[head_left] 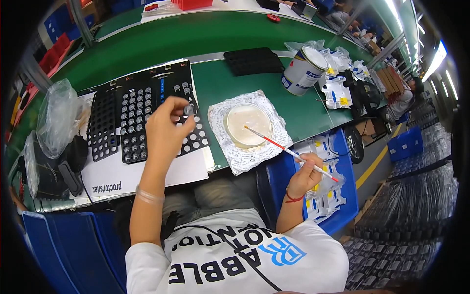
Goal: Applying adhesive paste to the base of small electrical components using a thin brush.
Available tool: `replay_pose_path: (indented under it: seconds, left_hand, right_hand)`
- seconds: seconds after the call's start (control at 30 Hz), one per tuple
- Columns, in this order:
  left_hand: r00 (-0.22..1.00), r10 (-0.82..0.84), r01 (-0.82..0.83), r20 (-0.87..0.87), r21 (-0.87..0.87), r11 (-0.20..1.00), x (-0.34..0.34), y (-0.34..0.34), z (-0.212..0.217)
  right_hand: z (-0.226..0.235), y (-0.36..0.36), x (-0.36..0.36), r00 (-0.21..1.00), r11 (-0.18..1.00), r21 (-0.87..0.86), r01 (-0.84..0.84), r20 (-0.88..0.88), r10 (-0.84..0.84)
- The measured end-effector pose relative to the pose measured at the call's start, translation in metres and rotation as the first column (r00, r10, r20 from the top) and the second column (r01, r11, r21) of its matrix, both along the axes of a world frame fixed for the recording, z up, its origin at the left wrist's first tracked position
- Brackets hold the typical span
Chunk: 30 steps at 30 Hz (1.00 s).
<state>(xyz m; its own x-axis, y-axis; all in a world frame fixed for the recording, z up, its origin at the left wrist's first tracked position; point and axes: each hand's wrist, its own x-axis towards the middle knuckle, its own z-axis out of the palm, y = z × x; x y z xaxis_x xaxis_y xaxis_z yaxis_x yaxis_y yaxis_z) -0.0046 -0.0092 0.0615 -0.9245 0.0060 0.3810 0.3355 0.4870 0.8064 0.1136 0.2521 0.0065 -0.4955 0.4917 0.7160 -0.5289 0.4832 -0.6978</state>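
Note:
My left hand [167, 128] pinches a small grey round part [188, 110] between thumb and fingers, above the right-hand black tray [201, 133]. In my right hand [304, 179] is a thin paintbrush [284, 148] with a red and white handle, held like a pen. Its bristle end reaches over a round dish [249, 111] of cream-coloured material; whether it touches the surface I cannot tell. Crumpled printed paper [227, 153] lies under the dish. The middle black tray [122, 143] carries rows of similar small round parts. Another black tray [102, 122] stands left of it.
A metal can [301, 76] stands at the back right, near a black moulded tray [253, 61] and white plastic parts [338, 92]. More white parts fill a blue bin [350, 210] by my right arm. Clear plastic bags [58, 117] lie at the left.

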Motion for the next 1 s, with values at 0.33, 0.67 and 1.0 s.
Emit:
replay_pose_path:
  seconds: [0.33,0.67,1.0]
  left_hand:
    - [0.955,-0.171,0.036,0.244,0.475,0.879,0.079,-0.018,-0.035]
    - [0.877,-0.381,-0.016,0.294,0.810,0.586,0.084,-0.012,-0.036]
    - [0.838,-0.455,-0.020,0.301,0.850,0.526,0.091,-0.026,-0.039]
  right_hand:
    - [0.000,-0.004,-0.005,0.993,0.994,0.028,-0.104,0.067,0.102]
    - [0.019,-0.020,-0.001,0.878,0.739,-0.474,-0.479,-0.265,0.399]
    - [0.023,-0.044,-0.003,0.787,0.710,-0.341,-0.617,-0.261,0.559]
